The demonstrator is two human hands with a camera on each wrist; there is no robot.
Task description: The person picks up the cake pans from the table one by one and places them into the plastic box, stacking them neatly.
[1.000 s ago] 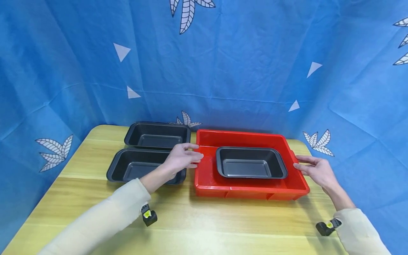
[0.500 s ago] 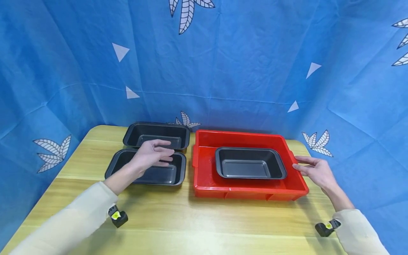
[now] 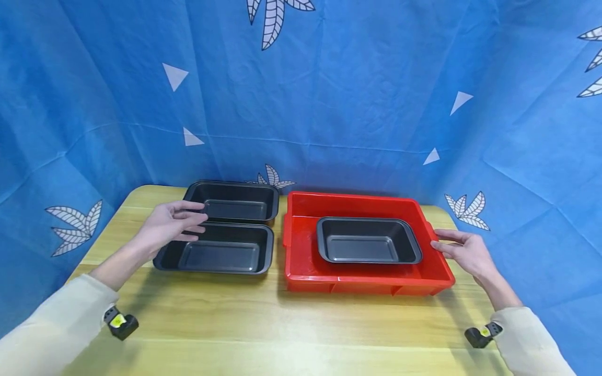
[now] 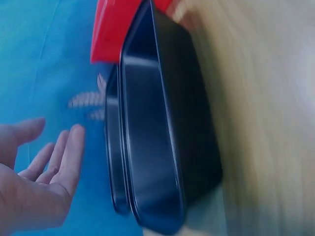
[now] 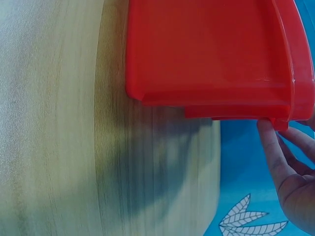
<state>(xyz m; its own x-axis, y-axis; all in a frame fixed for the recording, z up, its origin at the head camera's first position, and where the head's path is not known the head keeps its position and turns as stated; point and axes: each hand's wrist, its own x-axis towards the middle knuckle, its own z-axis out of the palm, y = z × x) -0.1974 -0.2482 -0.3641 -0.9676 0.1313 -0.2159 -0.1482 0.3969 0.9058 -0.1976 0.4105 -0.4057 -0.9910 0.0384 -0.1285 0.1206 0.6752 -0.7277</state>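
Note:
My left hand [image 3: 171,224], fingers spread and holding nothing, hovers over the left ends of two dark loaf pans. The front loaf pan [image 3: 221,250] and the back loaf pan [image 3: 237,209] lie side by side, long edges close together. In the left wrist view the palm and fingers [image 4: 66,162] appear beside the pans, apart from them. A third loaf pan [image 3: 367,248] sits inside a shallow red plastic tray [image 3: 305,269]. At the tray's right end, my right hand [image 3: 467,253] holds the rim handle between thumb and fingers. The right wrist view shows the thumb [image 5: 273,150] against the lip.
All the pans and the tray stand on a light wooden table [image 3: 291,329]. Close behind and at both sides hangs a blue curtain [image 3: 320,104] printed with leaves. A narrow gap separates the left pans from the tray.
My left hand has moved away from the tray's left edge, leftward across the front pan to the left ends of the pans. The right hand stays at the tray rim.

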